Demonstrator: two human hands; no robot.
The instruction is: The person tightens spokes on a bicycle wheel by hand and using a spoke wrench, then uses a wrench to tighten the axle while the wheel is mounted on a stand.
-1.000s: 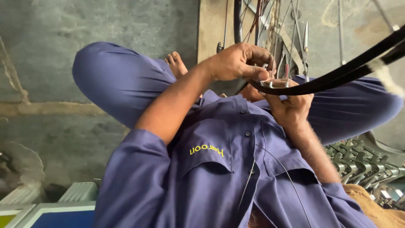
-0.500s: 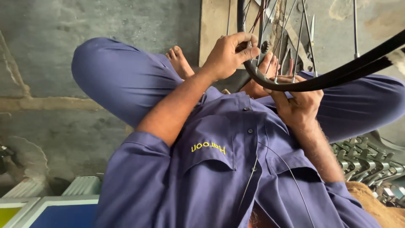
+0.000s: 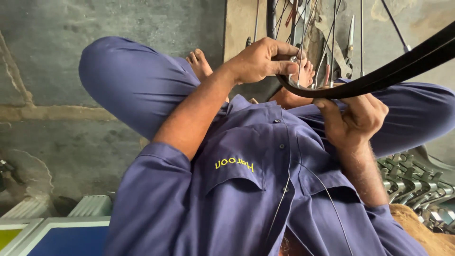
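- I see the left hand (image 3: 263,59) at about 12 o'clock in the frame, its forearm running down toward 7 o'clock over the blue shirt (image 3: 227,189).
- Its fingers (image 3: 284,66) are pressed together – thumb against forefinger – pinched on the black wheel rim (image 3: 379,76) where the rim's curve ends.
- The right hand (image 3: 353,118) sits at 3 o'clock, just under the rim. Its fingers are curled shut on the rim from below, with the thumb lying along the lower edge.
- The rim sweeps as a dark arc from the left hand out to the frame's edge at 2 o'clock, held above the lap and between the two hands.
- Thin metal spokes (image 3: 332,38) rise from the rim toward 12 o'clock.
- A bare foot (image 3: 201,64) shows just beside the left wrist at 11 o'clock, and the blue trouser knee (image 3: 128,80) bulges at 10 o'clock.
- Hand tools (image 3: 348,42) lie on the concrete floor (image 3: 47,71) behind the spokes – I cannot tell their exact kind.
- A row of grey metal parts (image 3: 412,175) lies at 4 o'clock, well apart from the hands.
- A thin cable (image 3: 284,189) hangs down the shirt front.
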